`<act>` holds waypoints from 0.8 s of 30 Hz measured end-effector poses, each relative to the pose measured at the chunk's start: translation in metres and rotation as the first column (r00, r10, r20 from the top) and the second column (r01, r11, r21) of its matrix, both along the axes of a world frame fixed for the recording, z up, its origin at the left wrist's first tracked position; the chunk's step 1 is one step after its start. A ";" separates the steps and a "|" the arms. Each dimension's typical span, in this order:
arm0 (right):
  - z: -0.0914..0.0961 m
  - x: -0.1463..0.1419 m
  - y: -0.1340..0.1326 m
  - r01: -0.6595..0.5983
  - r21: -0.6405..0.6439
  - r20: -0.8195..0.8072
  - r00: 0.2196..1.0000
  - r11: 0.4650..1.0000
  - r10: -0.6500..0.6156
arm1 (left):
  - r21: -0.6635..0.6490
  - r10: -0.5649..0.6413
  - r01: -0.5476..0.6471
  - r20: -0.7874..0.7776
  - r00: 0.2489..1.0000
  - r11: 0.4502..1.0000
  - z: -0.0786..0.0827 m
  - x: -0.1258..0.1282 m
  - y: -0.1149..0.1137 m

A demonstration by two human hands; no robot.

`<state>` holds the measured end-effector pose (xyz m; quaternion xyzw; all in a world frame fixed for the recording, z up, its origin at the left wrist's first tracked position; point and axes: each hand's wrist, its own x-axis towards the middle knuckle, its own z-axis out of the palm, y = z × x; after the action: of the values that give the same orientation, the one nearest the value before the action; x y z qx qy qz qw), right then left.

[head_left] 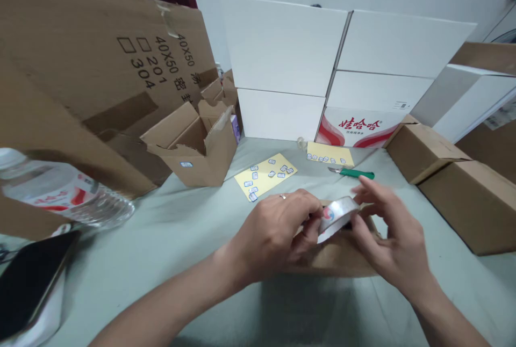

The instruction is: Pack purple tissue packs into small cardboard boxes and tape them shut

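A small white glossy item (339,211) with a round red-and-blue mark is held over a brown cardboard box (334,261); its exact kind is unclear. My left hand (282,226), with a ring on one finger, is closed on the item's left end. At its right end, my right hand (389,229) pinches the edge between thumb and a finger, with the index finger raised. Both hands hide much of the box beneath. Beyond them lies a green-handled utility knife (357,173). Yellow sheets with small blue-edged labels, one left (264,178) and one farther back (330,153), lie on the table.
An open cardboard box (201,167) with a small label stands left of the sheets. A water bottle (64,191) and a black phone (30,288) are at the far left. Closed cartons (463,196) line the right. White panels (282,46) stand along the back.
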<state>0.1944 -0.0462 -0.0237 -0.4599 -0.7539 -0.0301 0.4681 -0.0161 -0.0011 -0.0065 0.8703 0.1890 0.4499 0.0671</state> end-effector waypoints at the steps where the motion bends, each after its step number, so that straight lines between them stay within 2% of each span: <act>1: 0.005 -0.001 -0.004 -0.001 0.017 -0.021 1.000 1.000 0.002 | -0.001 0.017 -0.017 -0.007 1.000 1.000 0.002 0.002 -0.002; 4: 0.022 -0.007 -0.015 -0.052 0.071 0.081 0.996 0.996 0.046 | 0.032 0.049 -0.048 -0.022 0.999 0.998 0.006 0.007 -0.005; 8: 0.038 -0.018 -0.016 -0.056 0.041 0.214 0.976 0.998 0.045 | 0.058 0.055 -0.054 -0.007 0.998 0.997 0.005 0.013 -0.006; 12: 0.045 -0.021 -0.019 -0.027 -0.010 0.271 0.962 1.000 0.029 | 0.065 0.067 -0.068 0.011 0.998 0.996 0.000 0.017 -0.010; 19: 0.054 -0.024 -0.029 -0.001 -0.007 0.342 0.940 1.000 0.004 | 0.198 0.196 -0.186 -0.034 0.980 0.962 0.000 0.025 -0.023; 21: 0.055 -0.026 -0.030 0.011 -0.001 0.350 0.937 1.000 -0.010 | 0.172 0.198 -0.195 0.000 0.980 0.966 -0.003 0.026 -0.025; 24: 0.053 -0.028 -0.030 0.010 0.011 0.368 0.930 1.000 -0.013 | -0.021 0.140 -0.138 0.125 0.982 0.990 -0.011 0.023 -0.026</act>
<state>0.1660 -0.0759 0.0298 -0.4484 -0.8254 -0.1217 0.3207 0.0067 -0.0273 -0.0172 0.8244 0.2474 0.5063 0.0527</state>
